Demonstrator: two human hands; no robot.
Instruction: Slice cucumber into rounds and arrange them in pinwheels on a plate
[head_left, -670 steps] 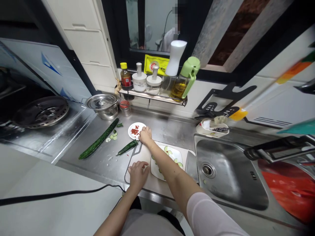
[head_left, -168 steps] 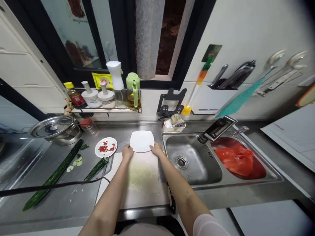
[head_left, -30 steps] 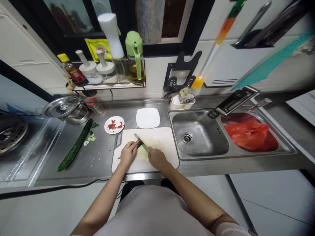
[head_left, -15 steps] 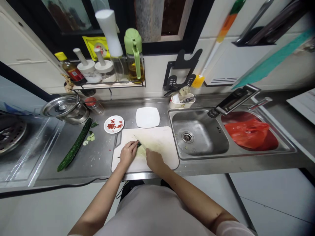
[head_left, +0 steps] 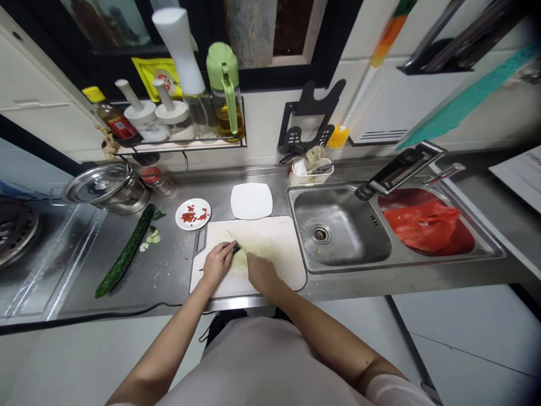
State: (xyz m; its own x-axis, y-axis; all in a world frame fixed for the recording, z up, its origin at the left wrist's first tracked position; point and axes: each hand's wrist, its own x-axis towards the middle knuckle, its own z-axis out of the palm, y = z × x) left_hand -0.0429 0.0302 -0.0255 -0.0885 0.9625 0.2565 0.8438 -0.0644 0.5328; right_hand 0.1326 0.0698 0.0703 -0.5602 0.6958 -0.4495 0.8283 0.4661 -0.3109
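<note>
My left hand (head_left: 217, 264) presses its fingers on a small dark green cucumber piece (head_left: 236, 247) on the white cutting board (head_left: 287, 242). The hand covers most of that piece. In my right hand (head_left: 262, 273) is a knife (head_left: 239, 243), its handle hidden in the fist. The thin blade points away and to the left, right against the cucumber piece. Wet, pale green marks spread over the board beside the blade. A whole cucumber (head_left: 125, 254) lies to the left on the steel counter, with several cut slices (head_left: 154, 235) near it.
Beyond the board are a small plate (head_left: 193, 226) with red bits and a white square dish (head_left: 251, 201). A lidded pot (head_left: 105, 189) stands at the back left. To the right is a double sink (head_left: 342, 237) with a faucet (head_left: 401, 172) and a red plastic bag (head_left: 422, 225).
The whole view has shifted slightly with my head. Both hands stay at the same place on the board, and the knife is still against the cucumber piece.
</note>
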